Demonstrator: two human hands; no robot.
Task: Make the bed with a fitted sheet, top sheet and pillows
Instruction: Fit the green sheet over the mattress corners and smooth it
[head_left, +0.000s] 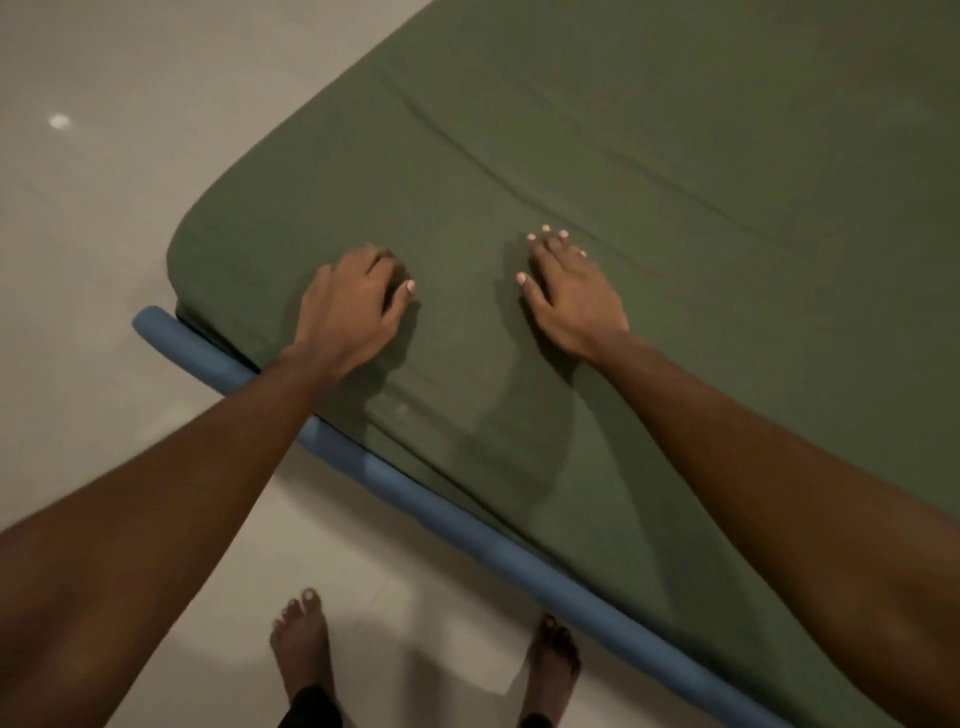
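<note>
Nearest to me, my two bare feet (301, 639) stand on the pale glossy tiled floor (104, 260), on my side of the blue padded bed rail (467, 525). The right foot is just beside that rail and the left one is a little further off it.

Both my forearms reach out across the rail. The left arm crosses it near the rail's rounded end. The right arm passes over it further along.

Beyond the rail lies the olive-green fitted sheet (675, 182), stretched over the mattress and coming down its side to meet the rail. It is pulled round the mattress corner above the rail's end. A few long shallow creases run across its top.

My left hand (353, 306) rests on the sheet just past the rail, near that corner. Its fingers are bent at the knuckles with the tips pushed down into the cloth and the thumb lying out to the side. I cannot tell whether they have any fabric pinched.

My right hand (571, 296) lies further over from the rail, apart from the left. It is palm down with fingers straight and slightly spread, pressing flat on the sheet and gripping nothing.

Farthest from the rail, out on the floor, a small bright spot of reflected light (58, 121) shows.
</note>
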